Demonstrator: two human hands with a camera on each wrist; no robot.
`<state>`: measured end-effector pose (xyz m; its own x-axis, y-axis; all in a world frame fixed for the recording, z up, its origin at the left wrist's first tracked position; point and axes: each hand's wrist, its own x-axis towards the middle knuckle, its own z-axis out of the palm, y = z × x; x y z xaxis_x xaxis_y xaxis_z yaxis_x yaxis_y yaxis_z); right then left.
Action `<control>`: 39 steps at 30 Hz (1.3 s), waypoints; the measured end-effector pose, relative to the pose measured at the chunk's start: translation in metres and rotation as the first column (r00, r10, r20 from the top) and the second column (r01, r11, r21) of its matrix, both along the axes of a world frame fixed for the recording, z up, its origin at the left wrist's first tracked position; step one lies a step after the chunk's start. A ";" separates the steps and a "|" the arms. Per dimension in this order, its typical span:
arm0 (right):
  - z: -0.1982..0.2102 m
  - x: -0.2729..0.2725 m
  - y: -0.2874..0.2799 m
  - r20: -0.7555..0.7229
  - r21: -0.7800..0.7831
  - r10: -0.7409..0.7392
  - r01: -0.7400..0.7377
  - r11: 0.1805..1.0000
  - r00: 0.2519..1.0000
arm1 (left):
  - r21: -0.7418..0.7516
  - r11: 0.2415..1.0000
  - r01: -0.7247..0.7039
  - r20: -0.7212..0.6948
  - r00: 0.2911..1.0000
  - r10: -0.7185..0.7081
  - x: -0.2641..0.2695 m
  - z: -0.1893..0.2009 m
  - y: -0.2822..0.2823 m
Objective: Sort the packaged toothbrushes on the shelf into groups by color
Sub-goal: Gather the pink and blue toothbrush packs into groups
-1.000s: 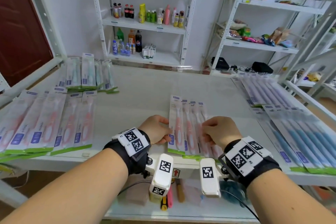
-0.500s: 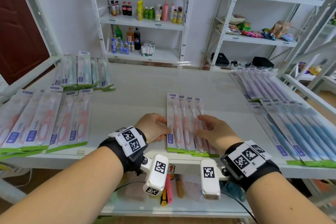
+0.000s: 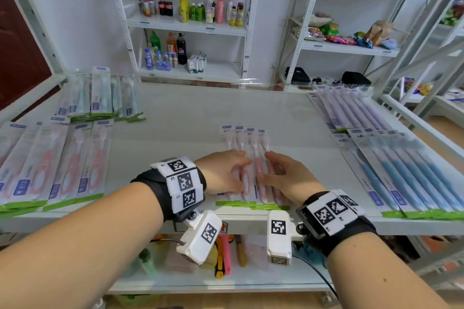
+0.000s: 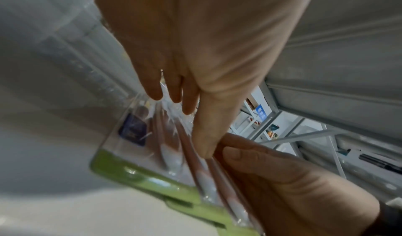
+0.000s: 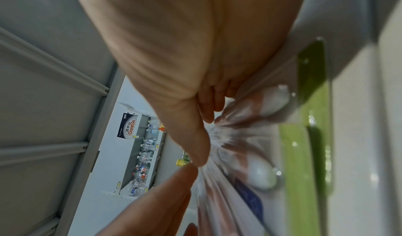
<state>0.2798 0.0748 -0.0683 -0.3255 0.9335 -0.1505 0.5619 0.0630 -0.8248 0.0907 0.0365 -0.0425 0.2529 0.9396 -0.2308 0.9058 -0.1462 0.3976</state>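
A small fan of pink toothbrush packs [image 3: 251,143] with green bottom strips lies at the front middle of the white shelf [image 3: 188,128]. My left hand [image 3: 226,173] lies on its left side, fingers fairly straight on the plastic. My right hand [image 3: 281,175] lies on the right side with fingers spread. In the left wrist view the left hand [image 4: 185,102] touches the packs [image 4: 152,162], and the right thumb [image 4: 272,171] presses beside it. In the right wrist view the right hand [image 5: 202,127] lies flat on the packs [image 5: 250,153].
Sorted groups lie around: pink packs [image 3: 62,165] front left, green packs [image 3: 100,98] back left, purple packs [image 3: 351,110] back right, blue packs [image 3: 406,173] front right. Shelf racks with bottles [image 3: 190,10] and snacks [image 3: 351,35] stand behind. Tools [image 3: 223,256] lie on the shelf below.
Both hands have slid from the lower end of the middle pink packs up over their middle and come closer together. The fan of packs looks narrower.
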 end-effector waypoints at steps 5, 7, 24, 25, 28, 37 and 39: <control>-0.002 0.000 -0.001 0.010 0.013 -0.004 0.004 1.000 1.000 | -0.014 0.999 0.042 -0.059 0.997 -0.043 0.004 -0.002 0.000; -0.003 -0.001 -0.001 0.023 0.022 0.004 -0.004 1.000 1.000 | -0.005 0.999 0.042 -0.055 0.998 -0.042 0.005 -0.003 -0.001; -0.002 -0.003 0.000 0.033 0.040 -0.001 0.000 0.999 0.999 | -0.019 1.000 -0.003 -0.007 1.000 0.003 0.008 0.003 -0.003; -0.002 -0.003 0.000 0.024 0.042 -0.013 0.012 0.999 1.000 | -0.011 1.000 -0.016 0.004 1.000 0.016 0.008 0.003 -0.004; 0.000 -0.003 0.002 0.006 0.034 -0.042 0.042 0.999 0.999 | 0.038 0.995 -0.092 0.072 0.993 0.089 0.003 0.006 -0.006; 0.027 -0.031 0.005 -0.082 0.100 -0.135 0.143 0.985 0.987 | 0.154 0.841 -0.519 0.416 0.806 0.421 -0.075 0.015 -0.033; 0.033 -0.054 0.002 -0.140 0.096 -0.095 0.109 0.989 0.986 | 0.150 0.762 -0.630 0.465 0.725 0.507 -0.103 0.013 -0.045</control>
